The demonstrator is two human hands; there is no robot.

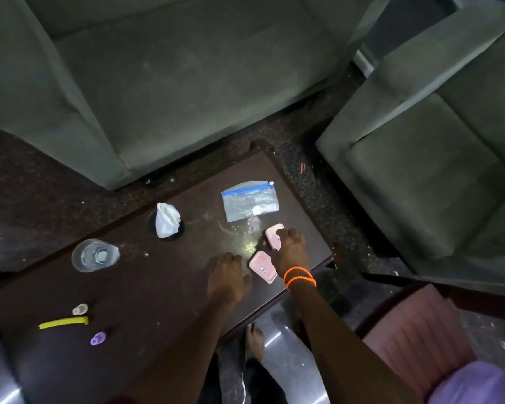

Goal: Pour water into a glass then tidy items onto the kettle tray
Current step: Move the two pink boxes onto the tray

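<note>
Tidying appeared in hand: right hand grasped the farther pink case, left hand lay released on the bench, the glass stood well apart (kettle tray unseen); next, locating it.

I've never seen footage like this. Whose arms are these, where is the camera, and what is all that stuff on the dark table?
There is no machine here: a person wears one camera on the head, looking down at their own bare arms.

The right hand, with orange bands at the wrist, rests its fingers on a pink case; whether it grips it is unclear. A second pink case lies between the hands. The left hand lies flat on the table, holding nothing.

Also on the table: a clear glass, a white tissue on a dark coaster, a zip bag, a yellow strip and a small purple item. Grey sofas stand behind.
</note>
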